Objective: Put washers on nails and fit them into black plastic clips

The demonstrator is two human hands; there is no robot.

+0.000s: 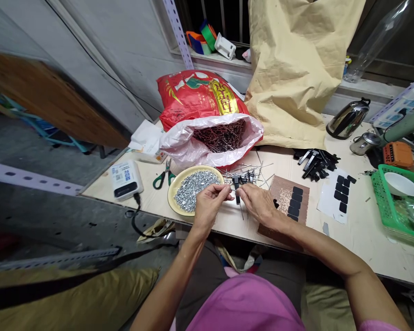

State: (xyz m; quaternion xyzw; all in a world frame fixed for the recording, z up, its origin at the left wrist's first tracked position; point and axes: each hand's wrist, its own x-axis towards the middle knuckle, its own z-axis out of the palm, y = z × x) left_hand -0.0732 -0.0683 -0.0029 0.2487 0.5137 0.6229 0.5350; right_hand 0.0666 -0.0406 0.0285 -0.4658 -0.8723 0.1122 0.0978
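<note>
My left hand is in a pinch at the right rim of a yellow bowl filled with small silvery pieces. Whatever sits between its fingertips is too small to make out. Close beside it, my right hand is closed on a narrow black plastic piece, held upright between the two hands. Behind my fingers, thin metal pins and more black pieces lie loose on the table. A brown board with a row of black rounded pads lies right of my right hand.
An open red sack of brownish metal pins stands behind the bowl. Scissors and a white device are at left. Black parts, a white sheet with pads, a green basket and a kettle occupy the right.
</note>
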